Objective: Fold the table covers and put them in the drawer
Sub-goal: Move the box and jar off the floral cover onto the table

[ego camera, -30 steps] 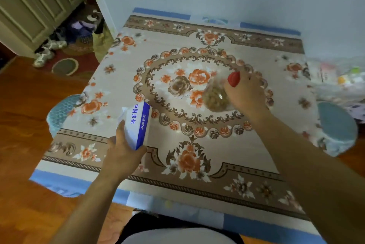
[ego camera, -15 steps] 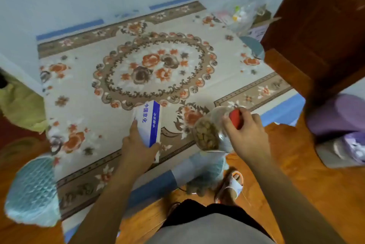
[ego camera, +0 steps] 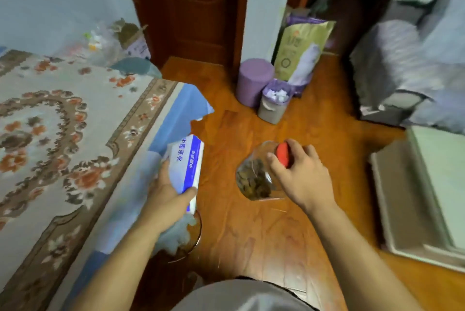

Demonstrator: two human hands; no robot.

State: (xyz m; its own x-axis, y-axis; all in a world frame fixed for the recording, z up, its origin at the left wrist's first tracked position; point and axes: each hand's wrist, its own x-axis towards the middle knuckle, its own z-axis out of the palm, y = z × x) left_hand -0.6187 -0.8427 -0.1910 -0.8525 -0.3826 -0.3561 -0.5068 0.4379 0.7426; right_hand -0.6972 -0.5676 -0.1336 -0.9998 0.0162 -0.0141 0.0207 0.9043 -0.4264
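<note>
I'm clearing the table: my left hand [ego camera: 167,195] grips a blue-and-white tissue pack [ego camera: 186,167], my right hand [ego camera: 300,180] a red-lidded jar [ego camera: 256,177], both need setting down somewhere before I fold the floral table cover [ego camera: 65,139] spread at my left.

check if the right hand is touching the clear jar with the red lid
Touching. The head view shows the right hand gripping the clear jar with the red lid, fingers wrapped over the lid, held above the floor.
</note>
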